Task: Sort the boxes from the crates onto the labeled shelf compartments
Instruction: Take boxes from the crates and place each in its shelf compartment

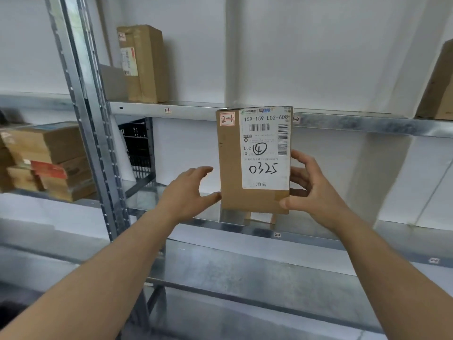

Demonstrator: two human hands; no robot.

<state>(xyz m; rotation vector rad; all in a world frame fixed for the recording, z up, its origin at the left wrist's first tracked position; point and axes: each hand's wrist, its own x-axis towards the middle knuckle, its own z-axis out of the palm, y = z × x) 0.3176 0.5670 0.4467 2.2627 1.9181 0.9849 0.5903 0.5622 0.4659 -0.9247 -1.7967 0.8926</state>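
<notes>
The right hand (311,190) grasps the lower right edge of a cardboard box (253,160), its fingers curled against the side and the thumb at the bottom corner; the left hand (190,192) is spread and relaxed, its thumb just touching the lower left edge of the same box without closing on it. The box stands upright on the middle shelf (245,228), its printed label facing the viewer and a red-framed tag reading "2-1" in its upper left corner. On the front lip of that shelf, below and slightly right of the box, a small sticker (277,234) appears to read "2-2", so the step in hand is judged to be seating the box in its compartment. To do it well, the tag should be checked against the lip stickers, since "2-1" probably lies to the left of the box; the box should then be slid along rather than lifted, kept upright with both palms, label outward, and let go only once its base rests flat. Counted: two hands; one box in hand; one tall box (142,63) on the upper shelf (196,110), up and left of the held box; part of another box (438,87) at the far right; a stack of several boxes (46,160) left of the steel post (98,143); one black crate (137,146) behind that post.
</notes>
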